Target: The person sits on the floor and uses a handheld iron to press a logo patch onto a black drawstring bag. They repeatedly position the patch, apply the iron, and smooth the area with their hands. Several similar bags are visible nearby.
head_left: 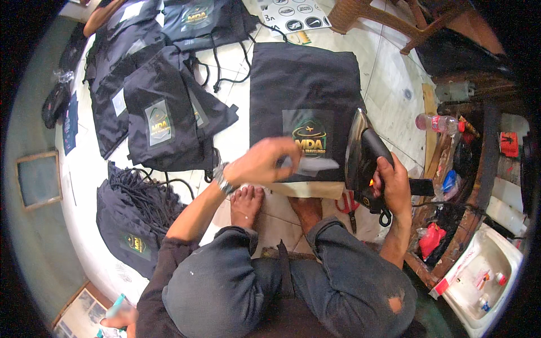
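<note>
A black fabric drawstring bag (304, 73) lies flat on the tiles in front of me. Near its lower edge is a gold and green printed emblem (321, 132) on a clear film. My left hand (267, 161) is over that corner, its fingers curled and slightly blurred, pinching a whitish translucent sheet (318, 165). At the bag's right edge, my right hand (391, 183) grips the handle of a clothes iron (355, 149). The iron is tilted up on its side, with its soleplate facing the bag.
Several printed black bags (149, 107) lie piled at the left, with another heap (121, 219) below. Red-handled scissors (348, 205) rest near my right foot. At the right are a plastic bottle (442, 124), a wooden frame and a white basin (479, 281). Another person's arm (101, 17) reaches in at top left.
</note>
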### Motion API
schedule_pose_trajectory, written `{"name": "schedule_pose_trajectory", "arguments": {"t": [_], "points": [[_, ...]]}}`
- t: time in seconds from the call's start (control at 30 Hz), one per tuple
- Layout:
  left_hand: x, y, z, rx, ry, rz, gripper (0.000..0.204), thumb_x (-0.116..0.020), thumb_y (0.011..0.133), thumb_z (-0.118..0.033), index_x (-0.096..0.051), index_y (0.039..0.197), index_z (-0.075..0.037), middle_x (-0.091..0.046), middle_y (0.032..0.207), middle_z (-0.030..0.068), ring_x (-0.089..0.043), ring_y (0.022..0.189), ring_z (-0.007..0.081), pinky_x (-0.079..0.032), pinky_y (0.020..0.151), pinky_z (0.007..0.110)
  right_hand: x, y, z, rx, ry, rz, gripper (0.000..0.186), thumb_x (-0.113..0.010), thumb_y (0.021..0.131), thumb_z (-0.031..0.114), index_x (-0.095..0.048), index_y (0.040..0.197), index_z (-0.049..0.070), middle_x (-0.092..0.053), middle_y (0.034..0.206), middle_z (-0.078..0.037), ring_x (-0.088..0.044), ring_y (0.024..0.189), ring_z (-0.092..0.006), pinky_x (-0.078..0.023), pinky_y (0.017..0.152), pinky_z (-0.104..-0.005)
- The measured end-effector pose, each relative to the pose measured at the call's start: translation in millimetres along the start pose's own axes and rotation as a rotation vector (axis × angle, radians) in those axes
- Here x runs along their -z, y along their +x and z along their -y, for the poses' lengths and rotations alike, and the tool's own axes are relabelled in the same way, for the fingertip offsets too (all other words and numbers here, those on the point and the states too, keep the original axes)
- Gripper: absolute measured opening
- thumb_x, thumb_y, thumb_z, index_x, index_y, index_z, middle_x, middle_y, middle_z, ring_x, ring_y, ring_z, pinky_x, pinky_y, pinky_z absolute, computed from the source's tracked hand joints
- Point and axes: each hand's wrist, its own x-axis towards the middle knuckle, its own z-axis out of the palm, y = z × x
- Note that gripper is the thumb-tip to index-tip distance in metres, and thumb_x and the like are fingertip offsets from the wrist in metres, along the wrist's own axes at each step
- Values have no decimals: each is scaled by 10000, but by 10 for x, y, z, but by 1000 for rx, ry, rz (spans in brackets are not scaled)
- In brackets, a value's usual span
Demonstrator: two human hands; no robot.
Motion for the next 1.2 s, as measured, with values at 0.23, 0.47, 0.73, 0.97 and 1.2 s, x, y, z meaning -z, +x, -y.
{"name": "schedule_pose_trajectory", "arguments": {"t": [0.23,0.47,0.73,0.97,1.2], "points": [[-238,-369,-208,301,129,278,207,-704,835,-148,-617,997,-54,-675,1078,139,-655,1057,325,-511,851,436,253,62,-146,72,89,-123,427,-566,1058,475,-569,1061,47,-480,624,13,-472,482,-98,-414,471,-262],[-365,-252,328,250,1014,-103,655,-623,986,-455,-400,1591,-346,-329,1663,91,-413,1423,342,-356,1149,505,330,99,-288,82,181,-232,448,-548,1060,512,-513,955,78,-460,609,6,-464,466,-100,-404,445,-266],[-328,-279,440,229,1029,-85,673,-578,985,-537,-384,1598,-337,-360,1644,107,-433,1393,344,-364,1132,503,213,106,-328,65,220,-195,432,-536,1070,485,-509,959,68,-470,609,-6,-472,453,-112,-425,439,-277],[-326,-263,459,246,901,-131,726,-669,931,-485,-409,1585,-308,-365,1633,114,-445,1371,366,-374,1125,536,185,104,-301,75,202,-198,423,-534,1074,472,-509,961,65,-473,610,-9,-472,448,-113,-429,436,-281],[-292,-288,469,144,1062,-99,702,-617,961,-528,-399,1591,-308,-377,1632,113,-454,1361,337,-390,1096,508,164,107,-322,79,180,-199,408,-532,1075,456,-518,961,65,-475,612,-7,-485,464,-115,-429,450,-278]]}}
